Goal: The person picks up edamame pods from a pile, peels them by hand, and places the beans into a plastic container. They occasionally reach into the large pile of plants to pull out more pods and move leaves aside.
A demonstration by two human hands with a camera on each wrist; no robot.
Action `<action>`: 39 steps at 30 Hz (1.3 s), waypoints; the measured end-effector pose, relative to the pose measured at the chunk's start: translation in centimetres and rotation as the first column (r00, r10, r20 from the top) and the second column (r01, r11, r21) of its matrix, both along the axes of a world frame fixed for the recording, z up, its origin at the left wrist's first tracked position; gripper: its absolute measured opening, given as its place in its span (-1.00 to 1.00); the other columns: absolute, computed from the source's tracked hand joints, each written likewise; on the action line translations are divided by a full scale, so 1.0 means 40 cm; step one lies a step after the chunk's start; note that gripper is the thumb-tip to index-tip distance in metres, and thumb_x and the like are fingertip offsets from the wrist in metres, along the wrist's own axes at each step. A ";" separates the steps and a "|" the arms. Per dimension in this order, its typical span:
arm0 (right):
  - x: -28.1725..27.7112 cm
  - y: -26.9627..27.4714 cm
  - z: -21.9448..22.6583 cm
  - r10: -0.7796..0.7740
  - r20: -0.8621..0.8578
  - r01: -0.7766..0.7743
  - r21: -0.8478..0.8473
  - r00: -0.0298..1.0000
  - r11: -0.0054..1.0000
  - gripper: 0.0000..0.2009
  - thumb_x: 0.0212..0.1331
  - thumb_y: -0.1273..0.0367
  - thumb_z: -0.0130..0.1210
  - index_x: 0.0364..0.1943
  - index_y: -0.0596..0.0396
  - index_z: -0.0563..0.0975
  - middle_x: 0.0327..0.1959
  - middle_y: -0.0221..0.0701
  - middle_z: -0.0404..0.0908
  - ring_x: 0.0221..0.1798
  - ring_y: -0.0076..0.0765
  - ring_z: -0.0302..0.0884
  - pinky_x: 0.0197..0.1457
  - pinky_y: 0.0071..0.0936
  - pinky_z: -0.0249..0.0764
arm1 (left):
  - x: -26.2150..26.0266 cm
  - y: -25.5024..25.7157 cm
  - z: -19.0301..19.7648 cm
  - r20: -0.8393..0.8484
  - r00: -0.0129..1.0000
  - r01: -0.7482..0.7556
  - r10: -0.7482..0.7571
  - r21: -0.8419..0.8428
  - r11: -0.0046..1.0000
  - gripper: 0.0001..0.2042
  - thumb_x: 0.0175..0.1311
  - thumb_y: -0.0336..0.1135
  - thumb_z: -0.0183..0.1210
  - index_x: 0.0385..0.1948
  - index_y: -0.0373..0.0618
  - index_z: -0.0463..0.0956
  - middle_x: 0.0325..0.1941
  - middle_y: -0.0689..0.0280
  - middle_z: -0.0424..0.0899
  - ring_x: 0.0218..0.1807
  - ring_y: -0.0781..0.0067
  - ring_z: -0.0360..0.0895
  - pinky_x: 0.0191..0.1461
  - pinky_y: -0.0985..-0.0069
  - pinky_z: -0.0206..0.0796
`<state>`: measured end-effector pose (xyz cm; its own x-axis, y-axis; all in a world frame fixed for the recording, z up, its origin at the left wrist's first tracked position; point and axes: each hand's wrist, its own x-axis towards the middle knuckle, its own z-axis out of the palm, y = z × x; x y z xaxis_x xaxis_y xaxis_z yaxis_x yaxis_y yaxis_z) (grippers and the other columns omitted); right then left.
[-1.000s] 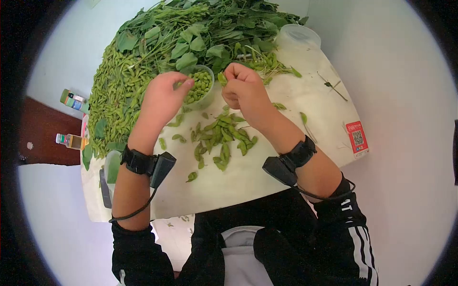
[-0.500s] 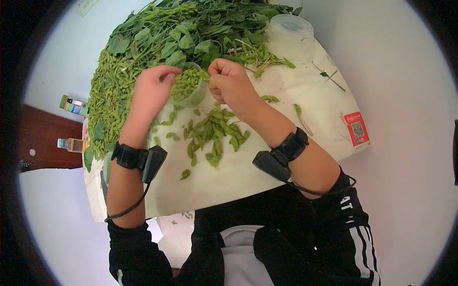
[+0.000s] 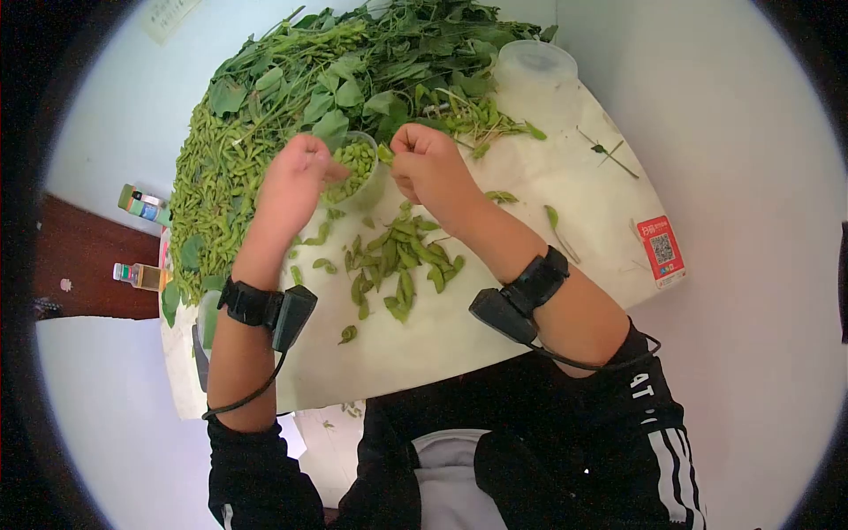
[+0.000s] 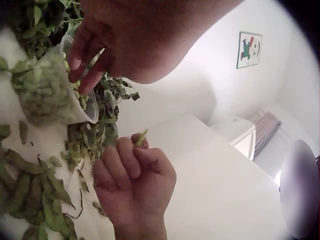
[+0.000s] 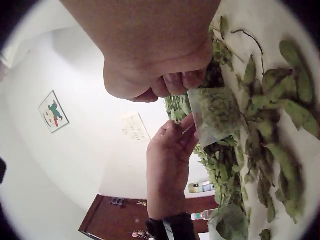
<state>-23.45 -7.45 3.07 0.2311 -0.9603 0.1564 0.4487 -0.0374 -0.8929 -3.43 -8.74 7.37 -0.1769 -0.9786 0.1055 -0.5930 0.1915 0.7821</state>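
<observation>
A clear plastic tub [image 3: 355,168] filled with shelled green soybeans stands near the middle of the table. My left hand [image 3: 299,177] is over its left side; in the left wrist view its loosely extended fingers [image 4: 93,75] reach past the rim toward the beans. To the right of the tub, my right hand [image 3: 433,172] is curled and pinches a green soybean pod [image 4: 142,137] between thumb and forefinger, with the pod's tip sticking out. Closer to my body lies a loose heap of unshelled pods [image 3: 402,256].
Leafy soybean stalks [image 3: 353,79] cover the back of the table, and a mound of pods [image 3: 216,185] spreads along the left. An upturned clear container [image 3: 537,66] stands back right. A red QR-code card [image 3: 661,247] is at the right edge, bottles [image 3: 140,276] at far left.
My left hand's fingers have dipped down into the tub, where before they were held over its rim. The right hand stays beside the tub, still pinching the pod.
</observation>
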 end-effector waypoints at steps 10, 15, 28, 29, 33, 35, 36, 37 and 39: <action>-0.002 0.002 0.007 0.010 0.000 -0.010 0.013 1.000 1.000 -0.86 -0.09 0.56 0.02 -0.59 0.09 0.29 -0.70 -0.54 0.27 -0.68 -0.63 0.20 -0.65 -0.59 0.11 | 0.033 -0.007 0.004 0.088 0.996 -0.015 0.024 -0.103 0.995 -0.89 0.33 -0.39 -0.04 -0.20 -0.19 0.38 -0.52 0.33 0.53 -0.49 0.57 0.40 -0.37 0.54 0.25; 0.002 -0.002 -0.001 0.047 0.059 -0.048 0.019 0.997 0.999 -0.86 -0.10 0.57 0.00 -0.60 0.08 0.29 -0.71 -0.53 0.27 -0.70 -0.63 0.18 -0.66 -0.60 0.08 | 0.030 0.024 0.034 0.155 0.984 -0.068 0.085 -0.115 0.991 -0.89 0.26 -0.44 0.00 -0.21 -0.16 0.35 -0.60 0.36 0.47 -0.55 0.58 0.35 -0.44 0.52 0.19; 0.007 0.012 0.014 0.035 0.063 -0.038 0.052 0.997 0.998 -0.79 -0.02 0.63 -0.10 -0.52 -0.04 0.20 -0.70 -0.64 0.10 -0.72 -0.71 -0.10 -0.69 -0.61 -0.22 | 0.036 0.019 0.041 0.088 0.996 0.026 -0.025 -0.003 1.000 -0.73 0.08 -0.55 -0.10 -0.12 -0.20 0.33 -0.55 0.28 0.58 -0.55 0.52 0.40 -0.44 0.53 0.23; 0.006 0.011 0.013 0.039 0.084 -0.044 0.057 0.996 0.997 -0.79 -0.02 0.63 -0.10 -0.52 -0.04 0.21 -0.70 -0.64 0.11 -0.72 -0.71 -0.10 -0.69 -0.61 -0.22 | 0.038 0.011 0.045 0.095 0.995 0.018 -0.018 0.007 1.000 -0.73 0.10 -0.54 -0.09 -0.13 -0.19 0.33 -0.56 0.29 0.56 -0.55 0.53 0.41 -0.44 0.53 0.23; -0.012 -0.002 0.023 -0.006 0.093 0.002 0.045 0.996 0.999 -0.80 -0.01 0.63 -0.12 -0.52 -0.04 0.22 -0.70 -0.63 0.11 -0.73 -0.69 -0.09 -0.68 -0.60 -0.21 | -0.008 -0.012 0.092 0.191 0.981 0.034 -0.022 -0.058 0.998 -0.77 0.20 -0.38 0.08 -0.13 -0.17 0.34 -0.59 0.31 0.53 -0.53 0.56 0.43 -0.42 0.53 0.26; -0.036 0.000 0.044 -0.086 0.148 0.081 0.041 0.985 0.996 -0.81 0.00 0.63 -0.12 -0.52 -0.04 0.22 -0.70 -0.63 0.12 -0.72 -0.69 -0.08 -0.68 -0.60 -0.20 | -0.041 -0.050 0.087 0.230 0.970 0.108 -0.084 -0.092 0.990 -0.71 0.23 -0.23 0.19 -0.12 -0.14 0.37 -0.57 0.27 0.54 -0.48 0.55 0.46 -0.37 0.51 0.29; -0.052 -0.007 0.054 -0.155 0.202 0.153 0.026 0.967 0.988 -0.81 0.01 0.62 -0.13 -0.52 -0.03 0.23 -0.71 -0.62 0.12 -0.72 -0.68 -0.07 -0.67 -0.60 -0.19 | -0.072 -0.067 0.081 0.216 0.972 0.108 -0.087 -0.088 0.990 -0.71 0.23 -0.23 0.19 -0.12 -0.14 0.37 -0.57 0.27 0.54 -0.48 0.55 0.46 -0.37 0.51 0.29; -0.071 -0.025 0.052 -0.178 0.269 0.182 0.012 0.947 0.983 -0.82 0.02 0.60 -0.12 -0.51 -0.05 0.23 -0.71 -0.61 0.10 -0.72 -0.67 -0.07 -0.67 -0.59 -0.17 | -0.116 -0.078 0.076 0.211 0.967 0.180 -0.146 -0.149 0.972 -0.76 0.24 -0.27 0.16 -0.15 -0.17 0.40 -0.52 0.29 0.57 -0.48 0.54 0.45 -0.35 0.53 0.29; -0.109 -0.037 0.051 -0.212 0.301 0.215 0.026 0.930 0.976 -0.82 0.02 0.59 -0.12 -0.50 -0.05 0.23 -0.71 -0.60 0.09 -0.72 -0.65 -0.07 -0.67 -0.58 -0.17 | -0.184 -0.088 0.067 0.197 0.961 0.236 -0.194 -0.217 0.947 -0.80 0.26 -0.31 0.12 -0.18 -0.20 0.44 -0.47 0.31 0.60 -0.49 0.53 0.44 -0.33 0.55 0.30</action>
